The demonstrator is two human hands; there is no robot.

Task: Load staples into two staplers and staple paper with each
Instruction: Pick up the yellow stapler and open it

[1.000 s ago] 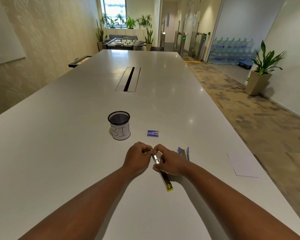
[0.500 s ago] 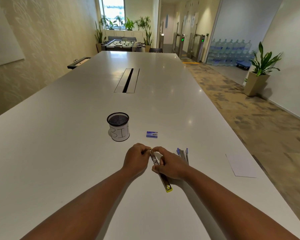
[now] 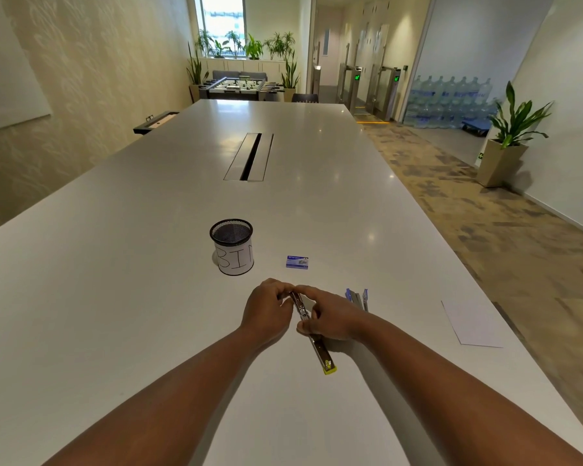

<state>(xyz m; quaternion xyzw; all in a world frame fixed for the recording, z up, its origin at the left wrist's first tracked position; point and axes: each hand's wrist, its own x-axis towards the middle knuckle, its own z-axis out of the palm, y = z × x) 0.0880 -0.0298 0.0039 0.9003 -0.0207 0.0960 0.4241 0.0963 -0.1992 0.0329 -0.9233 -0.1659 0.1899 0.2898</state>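
Fingers of left hand [image 3: 266,314] and right hand [image 3: 330,319] pinch the opened yellow stapler [image 3: 312,334] lying flat on the table [image 3: 115,314]. Blue stapler [image 3: 357,297] just right; paper [image 3: 472,324] further right. Staple box [image 3: 297,262] and bin [image 3: 232,247] beyond.

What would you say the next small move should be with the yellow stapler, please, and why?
Probably seat the staples in the channel and close it. The yellow stapler lies opened flat on the table, with the left hand and right hand pinching at its far end; whether a strip is in yet cannot be told. The blue stapler and paper wait to the right.
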